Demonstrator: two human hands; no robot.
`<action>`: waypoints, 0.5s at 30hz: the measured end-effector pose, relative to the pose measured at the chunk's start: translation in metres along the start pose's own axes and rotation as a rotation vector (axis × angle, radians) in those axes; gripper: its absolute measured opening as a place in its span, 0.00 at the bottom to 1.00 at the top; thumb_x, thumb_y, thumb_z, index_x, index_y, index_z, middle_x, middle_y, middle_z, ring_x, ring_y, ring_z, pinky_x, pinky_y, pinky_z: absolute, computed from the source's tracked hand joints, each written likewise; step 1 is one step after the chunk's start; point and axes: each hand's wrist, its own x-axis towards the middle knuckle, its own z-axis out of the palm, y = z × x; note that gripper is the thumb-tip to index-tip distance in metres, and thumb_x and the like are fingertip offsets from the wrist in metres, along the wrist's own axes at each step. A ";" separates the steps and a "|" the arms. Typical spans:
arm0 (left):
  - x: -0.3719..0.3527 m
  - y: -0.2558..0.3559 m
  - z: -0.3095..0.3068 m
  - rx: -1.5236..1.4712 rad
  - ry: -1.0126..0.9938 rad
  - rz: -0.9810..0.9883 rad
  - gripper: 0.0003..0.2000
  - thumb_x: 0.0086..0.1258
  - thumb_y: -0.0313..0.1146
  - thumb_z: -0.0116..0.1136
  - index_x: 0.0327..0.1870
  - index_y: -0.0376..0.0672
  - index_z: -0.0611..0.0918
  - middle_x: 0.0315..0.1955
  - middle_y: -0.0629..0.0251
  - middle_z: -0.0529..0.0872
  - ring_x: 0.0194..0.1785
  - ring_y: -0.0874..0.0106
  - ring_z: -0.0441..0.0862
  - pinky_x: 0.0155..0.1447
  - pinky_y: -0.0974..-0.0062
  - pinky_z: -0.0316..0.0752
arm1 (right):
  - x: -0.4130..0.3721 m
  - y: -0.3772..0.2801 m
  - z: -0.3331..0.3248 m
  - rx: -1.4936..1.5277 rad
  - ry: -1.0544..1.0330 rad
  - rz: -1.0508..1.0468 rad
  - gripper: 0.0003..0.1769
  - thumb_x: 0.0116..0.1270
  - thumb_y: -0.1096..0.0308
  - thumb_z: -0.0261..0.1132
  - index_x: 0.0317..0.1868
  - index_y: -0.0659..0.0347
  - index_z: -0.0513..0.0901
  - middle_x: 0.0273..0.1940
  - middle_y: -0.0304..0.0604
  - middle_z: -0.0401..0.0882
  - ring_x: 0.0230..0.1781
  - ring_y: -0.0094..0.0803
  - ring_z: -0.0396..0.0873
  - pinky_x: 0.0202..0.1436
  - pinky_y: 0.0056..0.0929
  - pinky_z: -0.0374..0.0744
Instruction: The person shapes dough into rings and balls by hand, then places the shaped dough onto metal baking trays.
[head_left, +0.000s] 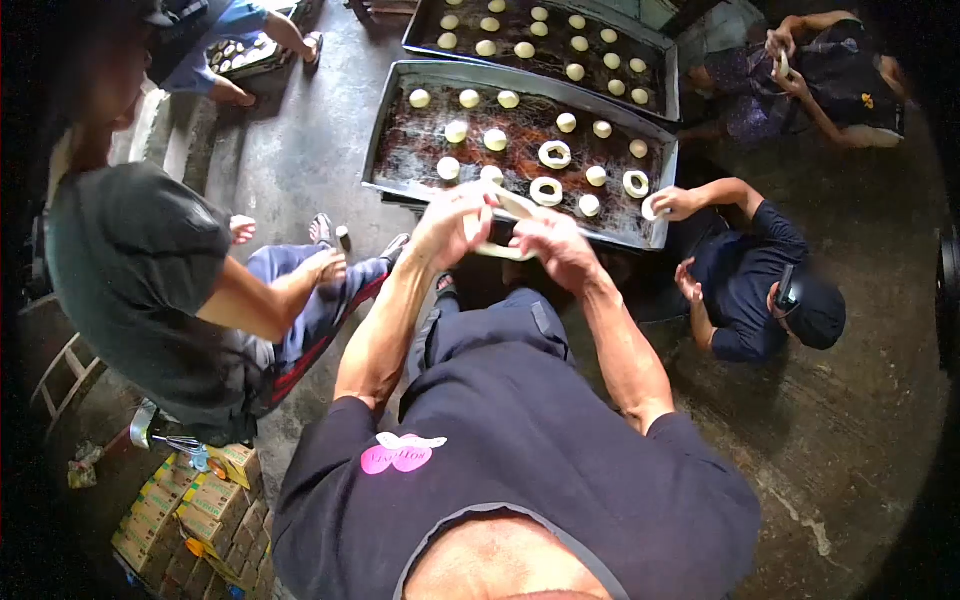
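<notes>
You held the dough ring (515, 205) in the air between both hands, just above the near edge of the near tray (400, 130), about midway along that edge. Your left hand (455, 225) had its grip closed on the ring's left side and your right hand (555, 245) had its grip closed on the right side. Pinching opposite sides like that probably kept the soft loop open, so it did not sag shut.

The ring was drawn into an oval. Its long axis ran from hand to hand, roughly along the tray's near edge, and its opening seemed to face up towards you. How far it tilted was hard to tell, since your fingers covered much of it.

Below, finished rings (554, 154) lay flat towards the tray's near right part, well apart from one another, perhaps so they would not stick. Round dough balls (456, 131) filled the rest. At the near right corner a co-worker's hand (675, 203) held a pale piece of dough. A second tray (420, 30) of balls stood just beyond the far edge. Another person (130, 270) in grey sat on your left.
</notes>
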 end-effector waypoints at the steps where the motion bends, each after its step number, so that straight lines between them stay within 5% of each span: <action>1: 0.006 -0.004 0.003 0.133 -0.013 -0.227 0.12 0.61 0.31 0.59 0.43 0.37 0.76 0.26 0.67 0.79 0.24 0.82 0.75 0.24 0.85 0.70 | 0.008 -0.008 -0.017 0.159 -0.006 -0.119 0.05 0.62 0.71 0.62 0.35 0.64 0.77 0.27 0.37 0.76 0.25 0.22 0.74 0.32 0.19 0.74; 2: 0.013 -0.021 0.015 0.397 0.042 -0.352 0.10 0.60 0.30 0.59 0.40 0.37 0.78 0.22 0.69 0.77 0.21 0.84 0.73 0.19 0.85 0.63 | 0.016 -0.013 -0.031 0.318 -0.010 -0.238 0.05 0.64 0.71 0.60 0.35 0.64 0.77 0.27 0.38 0.77 0.24 0.23 0.74 0.32 0.20 0.74; 4: 0.035 -0.023 0.037 0.413 -0.107 -0.279 0.08 0.58 0.28 0.57 0.38 0.38 0.79 0.21 0.70 0.76 0.22 0.84 0.72 0.21 0.84 0.64 | 0.013 -0.018 -0.031 0.382 0.004 -0.213 0.09 0.67 0.67 0.58 0.32 0.63 0.76 0.24 0.36 0.75 0.22 0.22 0.73 0.30 0.20 0.74; 5: 0.054 -0.022 0.051 0.281 0.136 -0.118 0.07 0.61 0.30 0.56 0.38 0.38 0.78 0.20 0.71 0.75 0.21 0.82 0.72 0.24 0.82 0.66 | 0.010 -0.017 -0.048 0.163 0.005 -0.111 0.09 0.67 0.66 0.58 0.32 0.63 0.75 0.23 0.36 0.74 0.22 0.22 0.72 0.30 0.20 0.73; 6: 0.078 -0.028 0.027 0.179 0.112 0.016 0.07 0.64 0.32 0.55 0.37 0.38 0.78 0.17 0.73 0.72 0.18 0.82 0.68 0.27 0.82 0.67 | 0.008 -0.016 -0.067 -0.057 0.003 -0.006 0.10 0.67 0.66 0.59 0.31 0.62 0.75 0.23 0.35 0.73 0.22 0.21 0.71 0.31 0.20 0.72; 8: 0.112 -0.039 0.004 0.015 -0.122 -0.084 0.09 0.65 0.33 0.57 0.41 0.38 0.79 0.21 0.75 0.76 0.21 0.84 0.68 0.28 0.85 0.66 | 0.013 -0.031 -0.096 -0.158 0.104 0.103 0.12 0.65 0.61 0.62 0.34 0.63 0.77 0.22 0.35 0.75 0.21 0.17 0.68 0.28 0.17 0.69; 9: 0.124 -0.049 0.003 0.060 0.020 -0.150 0.13 0.65 0.34 0.57 0.46 0.37 0.78 0.20 0.76 0.75 0.20 0.85 0.67 0.28 0.84 0.66 | 0.020 -0.042 -0.116 -0.219 0.159 0.060 0.12 0.65 0.61 0.63 0.34 0.63 0.77 0.22 0.34 0.75 0.21 0.17 0.69 0.28 0.16 0.69; 10: 0.145 -0.056 -0.004 0.057 -0.084 -0.203 0.16 0.65 0.35 0.58 0.51 0.38 0.76 0.26 0.72 0.79 0.25 0.83 0.72 0.31 0.83 0.71 | 0.031 -0.051 -0.132 -0.277 0.213 0.011 0.13 0.64 0.60 0.63 0.34 0.63 0.77 0.22 0.34 0.75 0.21 0.17 0.70 0.28 0.15 0.68; 12: 0.198 -0.080 -0.010 0.133 0.056 -0.240 0.15 0.66 0.36 0.56 0.51 0.40 0.76 0.35 0.66 0.81 0.37 0.77 0.79 0.42 0.79 0.76 | 0.061 -0.057 -0.158 -0.411 0.273 -0.012 0.13 0.65 0.60 0.61 0.34 0.63 0.77 0.22 0.34 0.75 0.22 0.18 0.71 0.27 0.16 0.69; 13: 0.238 -0.105 -0.045 0.260 0.020 -0.217 0.19 0.66 0.35 0.56 0.56 0.39 0.73 0.49 0.61 0.78 0.50 0.72 0.77 0.49 0.75 0.77 | 0.076 -0.056 -0.173 -0.510 0.320 -0.019 0.14 0.66 0.61 0.59 0.35 0.65 0.77 0.23 0.36 0.75 0.23 0.19 0.72 0.28 0.20 0.71; 15: 0.313 -0.126 -0.077 0.706 0.197 -0.033 0.20 0.66 0.37 0.56 0.55 0.36 0.72 0.47 0.57 0.78 0.46 0.67 0.78 0.48 0.69 0.77 | 0.113 -0.051 -0.211 -0.805 0.395 -0.068 0.14 0.68 0.62 0.55 0.40 0.67 0.77 0.26 0.45 0.76 0.25 0.32 0.77 0.30 0.30 0.74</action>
